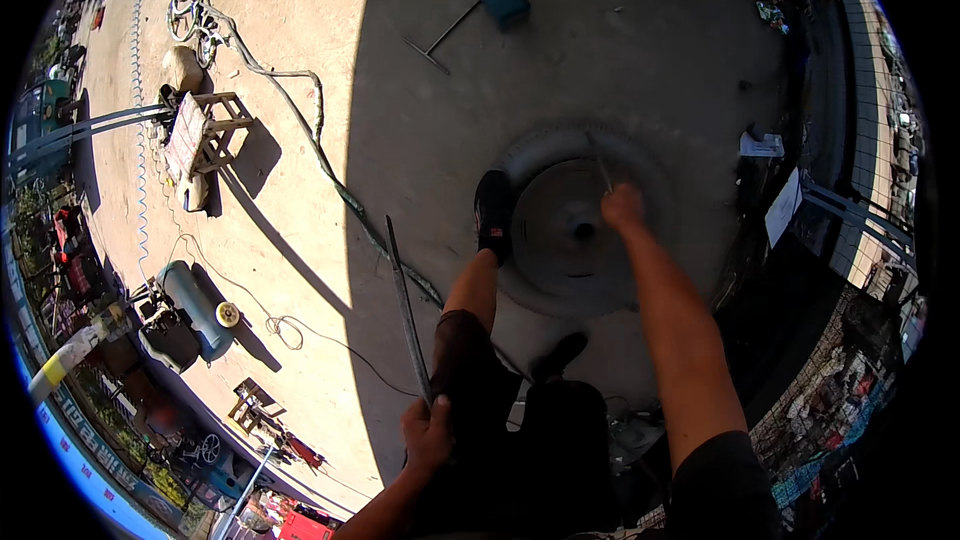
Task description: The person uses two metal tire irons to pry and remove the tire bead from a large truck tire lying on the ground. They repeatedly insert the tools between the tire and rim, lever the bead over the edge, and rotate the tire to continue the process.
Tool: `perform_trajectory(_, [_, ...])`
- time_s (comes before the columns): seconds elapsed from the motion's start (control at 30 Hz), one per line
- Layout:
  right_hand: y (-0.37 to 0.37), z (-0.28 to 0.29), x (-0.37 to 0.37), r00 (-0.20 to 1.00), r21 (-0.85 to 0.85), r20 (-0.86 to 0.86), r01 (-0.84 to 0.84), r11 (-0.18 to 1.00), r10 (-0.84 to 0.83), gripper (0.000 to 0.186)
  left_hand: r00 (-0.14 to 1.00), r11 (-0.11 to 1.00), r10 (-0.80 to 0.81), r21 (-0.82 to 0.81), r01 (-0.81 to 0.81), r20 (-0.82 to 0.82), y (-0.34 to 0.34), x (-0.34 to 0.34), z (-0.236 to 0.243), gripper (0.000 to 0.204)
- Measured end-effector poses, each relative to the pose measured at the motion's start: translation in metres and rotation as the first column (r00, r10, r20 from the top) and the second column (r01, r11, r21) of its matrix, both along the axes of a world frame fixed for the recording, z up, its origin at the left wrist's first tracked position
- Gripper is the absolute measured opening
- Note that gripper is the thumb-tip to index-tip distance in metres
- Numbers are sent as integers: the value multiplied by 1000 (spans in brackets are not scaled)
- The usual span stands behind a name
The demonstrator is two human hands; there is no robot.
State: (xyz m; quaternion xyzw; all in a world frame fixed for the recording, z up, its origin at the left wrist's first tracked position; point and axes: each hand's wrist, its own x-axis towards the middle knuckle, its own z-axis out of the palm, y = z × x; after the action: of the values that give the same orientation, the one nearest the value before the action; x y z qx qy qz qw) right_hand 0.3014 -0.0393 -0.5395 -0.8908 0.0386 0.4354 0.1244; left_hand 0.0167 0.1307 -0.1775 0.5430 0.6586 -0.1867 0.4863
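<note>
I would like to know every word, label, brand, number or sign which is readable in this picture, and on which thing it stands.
Sign at the lower left edge: large pale lettering, bent by the lens; I do not copy it out.
Shoe beside the wheel: small red mark, too small to read.
Wheel: no readable text.
Metal bar: no readable text.

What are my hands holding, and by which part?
Your left hand holds a long bar toward its near end; your right hand holds a thinner bar, also toward its near end.
</note>
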Motion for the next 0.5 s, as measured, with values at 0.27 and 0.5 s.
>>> perform_trajectory(0.27, [-99,153,-255,600,511,-546,792,334,-585,30,971,998,-65,-9,69,231,-120,-93,-3,33])
perform_trajectory(0.5, [-168,339,-379,526,515,-790,848,125,-315,33,910,980,-175,-26,199,376,-178,-118,-10,41])
